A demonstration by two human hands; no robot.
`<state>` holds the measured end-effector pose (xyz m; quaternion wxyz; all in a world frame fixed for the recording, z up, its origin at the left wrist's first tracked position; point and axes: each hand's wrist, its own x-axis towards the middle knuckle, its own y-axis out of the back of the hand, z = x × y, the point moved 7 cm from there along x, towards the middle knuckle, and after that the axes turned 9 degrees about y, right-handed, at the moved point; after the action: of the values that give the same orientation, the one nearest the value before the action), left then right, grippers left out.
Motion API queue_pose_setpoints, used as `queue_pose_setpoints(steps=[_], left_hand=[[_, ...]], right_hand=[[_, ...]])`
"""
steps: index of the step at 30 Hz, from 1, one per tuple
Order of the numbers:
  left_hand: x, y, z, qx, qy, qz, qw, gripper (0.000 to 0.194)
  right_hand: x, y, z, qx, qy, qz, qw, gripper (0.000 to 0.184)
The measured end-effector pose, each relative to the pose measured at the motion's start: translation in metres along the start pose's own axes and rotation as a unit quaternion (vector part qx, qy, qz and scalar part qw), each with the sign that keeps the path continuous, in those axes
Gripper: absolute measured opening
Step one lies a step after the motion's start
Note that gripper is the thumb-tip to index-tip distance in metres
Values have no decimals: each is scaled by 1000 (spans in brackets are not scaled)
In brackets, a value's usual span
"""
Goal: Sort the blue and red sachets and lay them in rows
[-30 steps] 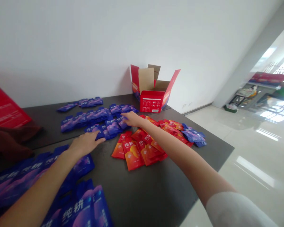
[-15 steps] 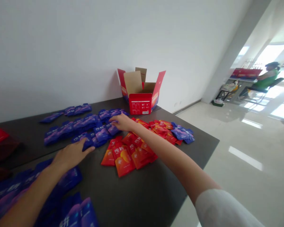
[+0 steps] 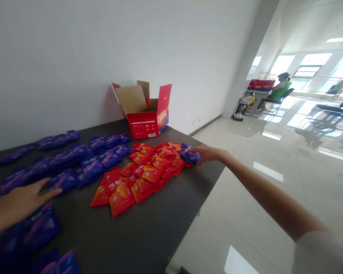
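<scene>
The right hand (image 3: pixel 210 154) pinches a blue sachet (image 3: pixel 190 156) at the far edge of the red sachets (image 3: pixel 140 171) — the left hand (image 3: pixel 18 201) is spread open, low over the dark table (image 3: pixel 148 228), just beside more blue sachets (image 3: pixel 74 163). An open red carton (image 3: pixel 144 121) stands beyond them.

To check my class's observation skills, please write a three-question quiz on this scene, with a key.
1. True or false: the cardboard box on the table has its flaps closed.
2. Which is at the blue sachets beside the red sachets: the left hand or the right hand?
3. Fill in the blank: the seated person in the distance wears a ____ top.

Key: 1. False. 2. The right hand. 3. Green.
</scene>
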<state>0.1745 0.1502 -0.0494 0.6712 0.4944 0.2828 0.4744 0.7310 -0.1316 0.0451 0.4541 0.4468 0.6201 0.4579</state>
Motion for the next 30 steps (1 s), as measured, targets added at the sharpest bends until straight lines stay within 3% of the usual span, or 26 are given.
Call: queue_pose_setpoints(steps=[3, 6, 12, 16, 19, 22, 24, 26, 30], left_hand=[[-11, 9, 31, 53, 74, 28, 995, 88], [-30, 19, 92, 102, 66, 25, 992, 81], [-60, 51, 187, 125, 34, 59, 990, 68], [-89, 69, 258, 103, -34, 74, 991, 64], [-115, 81, 302, 72, -56, 112, 989, 66], [-138, 82, 322, 74, -68, 115, 988, 63], [-155, 81, 324, 92, -94, 109, 985, 57], [-172, 83, 319, 112, -118, 118, 980, 51], [-200, 88, 312, 158, -156, 153, 963, 45]], right_hand=[[4, -8, -9, -20, 14, 50, 998, 60], [5, -5, -19, -48, 46, 94, 993, 44], [-10, 13, -24, -123, 85, 202, 968, 46], [-20, 45, -56, -93, 139, 368, 915, 36], [-21, 67, -119, -58, 271, 451, 849, 32], [-17, 73, -191, -50, 413, 449, 791, 30], [-12, 70, -226, -54, 462, 437, 770, 28], [-7, 65, -246, -48, 477, 436, 762, 28], [3, 53, -263, -27, 482, 440, 757, 29]])
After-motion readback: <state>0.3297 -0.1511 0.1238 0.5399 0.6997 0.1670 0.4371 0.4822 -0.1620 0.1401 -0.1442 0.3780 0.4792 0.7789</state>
